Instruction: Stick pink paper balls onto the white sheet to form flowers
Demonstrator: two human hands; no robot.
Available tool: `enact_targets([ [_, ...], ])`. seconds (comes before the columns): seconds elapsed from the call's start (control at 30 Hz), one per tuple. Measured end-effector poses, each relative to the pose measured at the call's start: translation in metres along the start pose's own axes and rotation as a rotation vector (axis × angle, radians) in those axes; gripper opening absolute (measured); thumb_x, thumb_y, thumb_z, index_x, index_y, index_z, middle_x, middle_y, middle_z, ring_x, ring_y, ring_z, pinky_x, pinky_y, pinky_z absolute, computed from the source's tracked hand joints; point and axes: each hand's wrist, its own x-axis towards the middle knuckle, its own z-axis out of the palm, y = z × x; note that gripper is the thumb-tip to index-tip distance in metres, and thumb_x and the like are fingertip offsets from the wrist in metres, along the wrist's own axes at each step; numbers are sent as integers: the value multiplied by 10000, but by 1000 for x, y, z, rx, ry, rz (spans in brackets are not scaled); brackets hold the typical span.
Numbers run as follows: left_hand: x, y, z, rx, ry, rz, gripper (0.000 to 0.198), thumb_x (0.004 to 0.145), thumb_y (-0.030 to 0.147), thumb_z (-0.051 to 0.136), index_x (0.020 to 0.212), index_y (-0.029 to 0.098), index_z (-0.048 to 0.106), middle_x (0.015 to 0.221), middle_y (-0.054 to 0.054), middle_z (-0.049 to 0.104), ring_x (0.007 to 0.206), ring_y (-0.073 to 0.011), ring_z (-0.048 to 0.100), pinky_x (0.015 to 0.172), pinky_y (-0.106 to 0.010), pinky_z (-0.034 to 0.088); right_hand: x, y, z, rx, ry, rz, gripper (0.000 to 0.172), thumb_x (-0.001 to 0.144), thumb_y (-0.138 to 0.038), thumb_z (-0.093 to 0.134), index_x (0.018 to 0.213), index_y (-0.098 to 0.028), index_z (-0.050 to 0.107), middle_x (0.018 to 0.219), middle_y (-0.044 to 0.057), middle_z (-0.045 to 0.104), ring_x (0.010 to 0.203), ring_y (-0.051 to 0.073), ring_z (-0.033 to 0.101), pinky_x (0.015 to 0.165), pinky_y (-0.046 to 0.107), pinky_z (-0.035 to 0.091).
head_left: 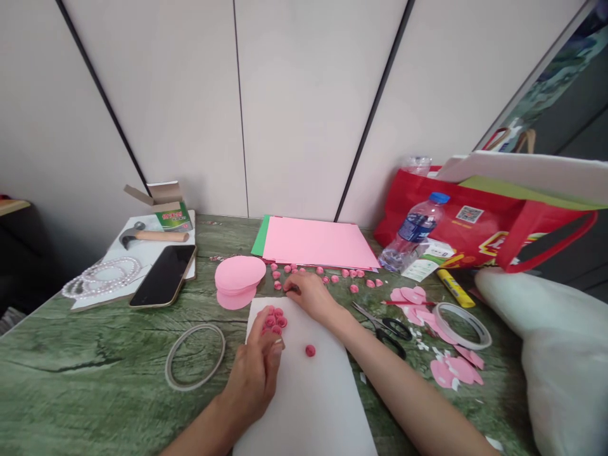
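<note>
My left hand (259, 364) curls around the left and lower sides of a cluster of rolled pink paper roses (278, 320), over a white board (316, 399). Its index finger runs along the cluster and the thumb lies below it. My right hand (308, 294) reaches past the board's far edge with its fingers bent down and together. The fingertips are beside the loose paper roses (277, 285) on the table; whatever is between them is hidden. One single paper rose (310, 350) sits apart on the board.
Pink paper ovals (240, 272) and pink sheets (318, 240) lie behind. Scissors (384, 326), paper scraps (458, 370), a tape roll (463, 325), a glue stick (455, 288) and a bottle (413, 231) are right. Left are another tape roll (195, 356), a phone (164, 277) and a hammer (156, 235).
</note>
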Motion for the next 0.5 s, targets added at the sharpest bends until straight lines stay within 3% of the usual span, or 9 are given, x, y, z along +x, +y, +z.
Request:
enact_targets([
  [0.3, -2, -4, 5, -44, 38, 25, 472, 967, 305, 236, 1381, 144, 77, 766, -39, 631, 730, -174, 642, 622, -304, 509, 3, 2, 5, -36, 2, 25, 162, 749, -44, 553, 761, -163, 661, 787, 46, 649, 750, 160, 553, 685, 252, 364],
  [0.5, -1, -2, 3, -132, 38, 3, 473, 962, 277, 263, 1388, 146, 106, 759, -24, 626, 704, -154, 627, 663, -307, 508, 1, 2, -16, -16, 2, 48, 69, 759, -136, 619, 717, -150, 673, 708, 41, 664, 642, 140, 559, 609, 238, 374],
])
